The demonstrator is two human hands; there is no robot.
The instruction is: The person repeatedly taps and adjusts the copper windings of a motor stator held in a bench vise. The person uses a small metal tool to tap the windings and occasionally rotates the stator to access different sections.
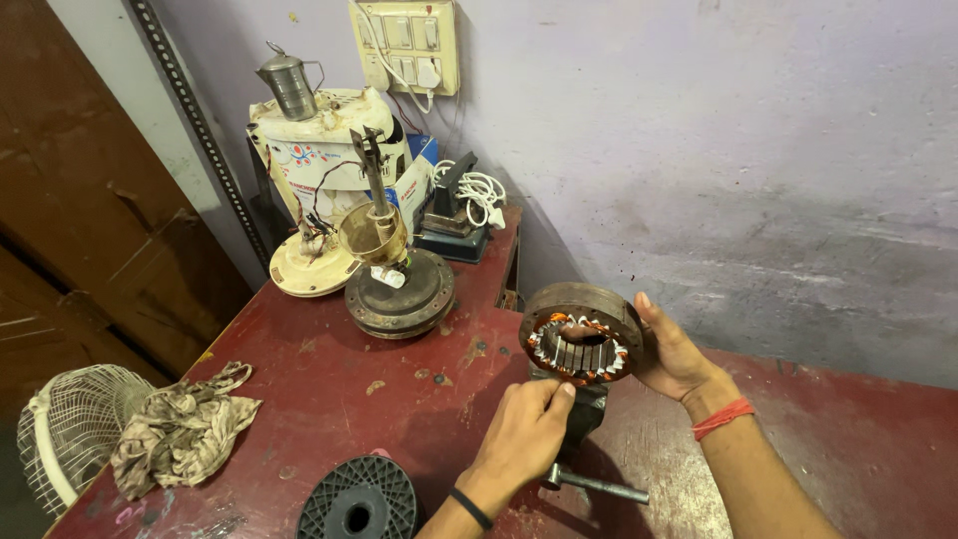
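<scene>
Right hand (671, 351) fingers wrapped round rim of rusty motor stator (582, 332), holding it upright on edge above bench vise (584, 409). Left hand (527, 431) fingers curled, thumb tip touching stator's lower edge; whether pinching wire, cannot tell. Copper windings face camera. Red workbench (399, 399) underneath; black spool (359, 499), crumpled rag (180, 429) lie left.

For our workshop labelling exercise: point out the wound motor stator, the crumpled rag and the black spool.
wound motor stator (581, 334), head view, on its rusty outer ring.
crumpled rag (180, 431), head view, on the middle of the cloth.
black spool (359, 499), head view, on its ribbed top face.
</scene>
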